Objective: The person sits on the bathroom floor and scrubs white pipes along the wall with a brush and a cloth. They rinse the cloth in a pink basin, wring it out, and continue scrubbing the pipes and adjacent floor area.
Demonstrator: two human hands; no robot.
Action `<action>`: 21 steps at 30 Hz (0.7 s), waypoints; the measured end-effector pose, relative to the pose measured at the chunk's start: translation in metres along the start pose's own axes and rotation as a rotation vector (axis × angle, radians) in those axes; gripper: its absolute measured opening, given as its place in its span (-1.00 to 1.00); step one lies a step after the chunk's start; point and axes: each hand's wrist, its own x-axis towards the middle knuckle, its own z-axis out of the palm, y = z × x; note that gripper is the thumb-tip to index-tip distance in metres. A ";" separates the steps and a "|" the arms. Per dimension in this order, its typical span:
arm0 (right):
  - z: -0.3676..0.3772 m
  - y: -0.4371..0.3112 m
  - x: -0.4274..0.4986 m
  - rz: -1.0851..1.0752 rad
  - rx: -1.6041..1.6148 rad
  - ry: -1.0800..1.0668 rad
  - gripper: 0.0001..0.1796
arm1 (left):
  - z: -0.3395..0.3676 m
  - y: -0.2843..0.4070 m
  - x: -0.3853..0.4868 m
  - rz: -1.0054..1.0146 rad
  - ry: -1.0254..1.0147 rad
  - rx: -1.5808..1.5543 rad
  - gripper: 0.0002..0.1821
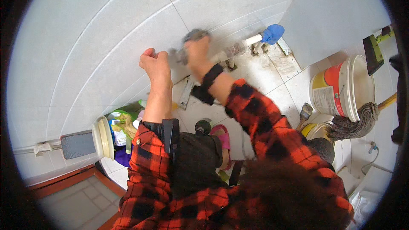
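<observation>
My right hand [198, 49] is blurred by motion and grips a dark grey thing [195, 34] against the white tiled wall [127, 16]. Blur hides what kind of thing it is; it may be a cloth or a scrubber. Another blurred grey shape [180, 56] shows just left of that hand. My left hand [155, 62] is raised close to the wall, its fingers curled in and thumb near the index finger. Whether something small sits between those fingertips cannot be seen. A black strap [213, 75] circles my right wrist.
White pipes [254, 40], one end wrapped in blue plastic [272, 34], stick out low at the wall. A large bucket [326, 86], a string mop [354, 123] and a brush [305, 111] stand right. A filled bucket [104, 137] stands left, near a red-brown door frame [108, 179].
</observation>
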 end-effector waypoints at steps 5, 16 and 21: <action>-0.043 -0.040 0.033 0.116 -0.052 -0.043 -0.62 | -0.007 0.005 -0.001 0.043 -0.064 -0.043 -0.50; -0.035 -0.023 0.010 -0.900 -1.142 -0.591 -0.91 | -0.024 0.002 -0.004 0.056 -0.131 -0.017 -0.51; -0.087 -0.041 0.065 -0.820 -1.239 -0.273 -0.81 | -0.018 0.001 -0.007 0.121 -0.166 -0.025 -0.52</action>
